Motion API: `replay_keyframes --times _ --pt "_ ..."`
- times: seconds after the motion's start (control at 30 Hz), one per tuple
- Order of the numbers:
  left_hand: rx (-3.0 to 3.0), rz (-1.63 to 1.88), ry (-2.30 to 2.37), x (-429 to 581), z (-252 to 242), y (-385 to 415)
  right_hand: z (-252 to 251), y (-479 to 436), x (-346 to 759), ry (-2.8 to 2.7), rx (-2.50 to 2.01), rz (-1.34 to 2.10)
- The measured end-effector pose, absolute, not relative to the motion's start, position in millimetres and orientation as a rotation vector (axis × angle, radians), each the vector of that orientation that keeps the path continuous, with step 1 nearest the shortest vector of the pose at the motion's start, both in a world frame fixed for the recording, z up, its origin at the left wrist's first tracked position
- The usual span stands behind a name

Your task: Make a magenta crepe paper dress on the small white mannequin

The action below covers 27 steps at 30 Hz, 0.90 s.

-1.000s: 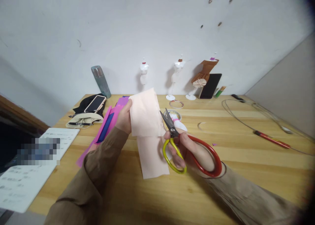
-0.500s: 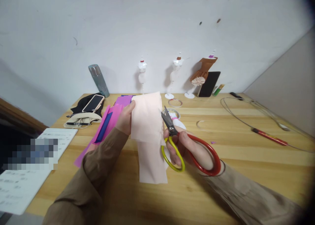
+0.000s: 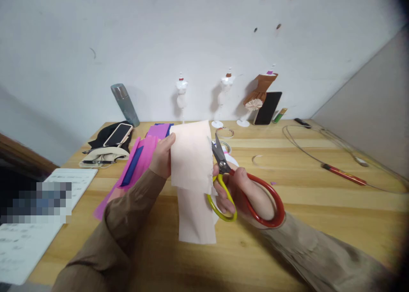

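My left hand [image 3: 162, 156] is closed on the left edge of a folded pale pink sheet of thin paper [image 3: 191, 156], thumb in front. The sheet is held up above the table, and a longer layer hangs below the fold. Its right edge looks ruffled. In my right hand [image 3: 246, 190] are scissors [image 3: 223, 164] with one red and one yellow handle loop; the thumb is in the red loop and fingers are at the yellow one. The blades point up and stand apart at the sheet's right edge. Whether they touch the paper I cannot tell.
Behind stand two white mini dress forms [image 3: 182, 92] [image 3: 226, 87] and one in a brown dress [image 3: 263, 85]. Pink and purple sheets [image 3: 140, 156], a phone [image 3: 118, 134], a bottle [image 3: 125, 104] and a white board [image 3: 79, 177] lie or stand left. A red-handled cable tool [image 3: 345, 175] lies right.
The sheet has tilted a little and its upper layer now hangs slightly lower. The scissors stay beside its right edge, blades still apart. The whole view has shifted slightly.
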<state>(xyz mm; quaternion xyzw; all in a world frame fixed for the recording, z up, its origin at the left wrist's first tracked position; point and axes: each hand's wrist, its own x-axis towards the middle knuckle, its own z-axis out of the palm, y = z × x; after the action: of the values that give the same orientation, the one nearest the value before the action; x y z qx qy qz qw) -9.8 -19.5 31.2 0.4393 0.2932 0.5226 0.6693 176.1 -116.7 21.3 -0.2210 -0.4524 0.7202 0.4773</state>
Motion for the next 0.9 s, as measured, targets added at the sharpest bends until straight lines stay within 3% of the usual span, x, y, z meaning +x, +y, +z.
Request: replay_keyframes --times 0.9 --pt "1.027 1.139 0.623 -6 40 -30 17 -120 173 -0.966 -0.535 1.794"
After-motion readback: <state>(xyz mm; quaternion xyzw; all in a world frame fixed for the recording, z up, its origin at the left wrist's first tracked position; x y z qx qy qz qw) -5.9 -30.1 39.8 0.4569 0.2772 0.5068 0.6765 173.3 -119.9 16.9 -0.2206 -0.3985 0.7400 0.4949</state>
